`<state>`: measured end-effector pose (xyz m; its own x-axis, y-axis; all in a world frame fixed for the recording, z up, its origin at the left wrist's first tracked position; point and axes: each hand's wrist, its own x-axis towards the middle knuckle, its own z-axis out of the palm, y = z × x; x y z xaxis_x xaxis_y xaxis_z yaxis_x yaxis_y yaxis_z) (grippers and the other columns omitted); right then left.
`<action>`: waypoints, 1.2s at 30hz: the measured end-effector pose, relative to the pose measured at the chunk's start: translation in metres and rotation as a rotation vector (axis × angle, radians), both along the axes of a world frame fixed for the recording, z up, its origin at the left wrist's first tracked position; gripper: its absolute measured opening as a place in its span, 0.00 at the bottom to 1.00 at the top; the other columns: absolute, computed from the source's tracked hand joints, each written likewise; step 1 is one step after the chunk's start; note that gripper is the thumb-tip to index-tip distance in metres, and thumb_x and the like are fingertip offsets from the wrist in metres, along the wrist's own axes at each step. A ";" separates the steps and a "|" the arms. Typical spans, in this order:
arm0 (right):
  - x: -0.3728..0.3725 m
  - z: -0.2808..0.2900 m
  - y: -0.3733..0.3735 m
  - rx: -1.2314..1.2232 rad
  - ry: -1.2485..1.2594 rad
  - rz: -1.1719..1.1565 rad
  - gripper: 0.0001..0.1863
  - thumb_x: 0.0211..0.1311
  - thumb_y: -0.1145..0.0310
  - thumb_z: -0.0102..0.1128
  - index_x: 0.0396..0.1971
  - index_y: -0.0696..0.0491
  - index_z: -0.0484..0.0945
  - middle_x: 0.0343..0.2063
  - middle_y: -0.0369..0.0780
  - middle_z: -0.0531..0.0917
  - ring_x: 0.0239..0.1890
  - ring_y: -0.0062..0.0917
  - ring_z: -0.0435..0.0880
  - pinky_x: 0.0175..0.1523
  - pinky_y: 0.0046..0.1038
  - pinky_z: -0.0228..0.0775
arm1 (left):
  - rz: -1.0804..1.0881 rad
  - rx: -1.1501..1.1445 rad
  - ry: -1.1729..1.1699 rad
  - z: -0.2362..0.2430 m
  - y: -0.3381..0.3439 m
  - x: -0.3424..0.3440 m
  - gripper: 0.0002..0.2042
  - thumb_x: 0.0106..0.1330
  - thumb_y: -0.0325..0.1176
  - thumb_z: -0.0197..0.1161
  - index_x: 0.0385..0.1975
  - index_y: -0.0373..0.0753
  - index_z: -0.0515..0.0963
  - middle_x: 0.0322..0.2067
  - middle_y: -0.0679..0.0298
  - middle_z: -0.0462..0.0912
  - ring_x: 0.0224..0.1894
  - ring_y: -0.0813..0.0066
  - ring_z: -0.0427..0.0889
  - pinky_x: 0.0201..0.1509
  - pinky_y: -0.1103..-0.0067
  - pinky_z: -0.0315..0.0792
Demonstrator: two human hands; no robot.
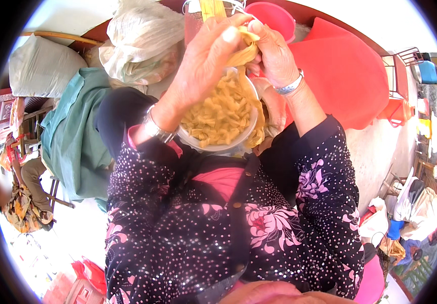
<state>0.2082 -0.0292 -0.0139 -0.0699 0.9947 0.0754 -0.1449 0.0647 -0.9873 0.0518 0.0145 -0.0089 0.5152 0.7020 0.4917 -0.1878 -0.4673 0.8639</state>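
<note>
My left hand (206,58) and my right hand (274,55) are raised close together at top centre, fingers closed on a pale yellow strip (246,48) that looks flat and pliable. Beneath them a round white bowl (218,147) is heaped with crinkled yellow strips (213,114), some hanging over its right rim. More yellow material (211,7) shows just beyond my fingertips, among white cords. What my curled fingertips grip exactly is partly hidden.
A red sheet (340,76) lies right, below a pink basin (274,17). White sacks (142,40) and green cloth (74,142) are left. Another person (23,202) sits at far left. Chairs, bags (418,218) and cloths crowd the right rim.
</note>
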 end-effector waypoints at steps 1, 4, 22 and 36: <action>0.000 0.001 -0.002 0.000 0.042 -0.010 0.26 0.65 0.44 0.45 0.37 0.53 0.78 0.11 0.28 0.65 0.11 0.10 0.60 0.17 0.15 0.49 | 0.036 0.139 0.030 0.001 -0.002 0.000 0.19 0.67 0.39 0.53 0.52 0.34 0.70 0.40 0.58 0.76 0.37 0.68 0.78 0.44 0.79 0.71; -0.006 0.009 -0.008 -0.018 -0.010 -0.003 0.26 0.66 0.45 0.45 0.32 0.53 0.79 0.13 0.30 0.69 0.14 0.10 0.64 0.18 0.15 0.52 | 0.078 0.182 0.149 0.009 -0.008 0.000 0.22 0.63 0.40 0.59 0.52 0.33 0.69 0.38 0.56 0.76 0.36 0.64 0.78 0.42 0.76 0.72; -0.003 -0.001 -0.021 0.206 -0.152 -0.227 0.22 0.68 0.49 0.44 0.38 0.57 0.69 0.29 0.36 0.80 0.34 0.15 0.76 0.35 0.18 0.71 | -0.552 -0.902 -0.219 0.002 -0.011 -0.006 0.28 0.72 0.50 0.37 0.54 0.27 0.65 0.45 0.54 0.75 0.45 0.65 0.77 0.49 0.68 0.75; 0.021 -0.010 -0.040 0.117 -0.422 -0.303 0.20 0.65 0.55 0.53 0.24 0.58 0.75 0.17 0.29 0.70 0.23 0.12 0.66 0.28 0.19 0.60 | -0.599 -1.169 -0.478 -0.008 0.000 -0.015 0.21 0.71 0.44 0.43 0.47 0.28 0.66 0.41 0.56 0.70 0.30 0.72 0.71 0.51 0.62 0.72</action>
<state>0.2288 -0.0689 -0.0243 0.1710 0.9616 0.2146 0.3055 0.1553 -0.9394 0.0364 0.0145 -0.0171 0.8299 0.5579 -0.0073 -0.4834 0.7256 0.4897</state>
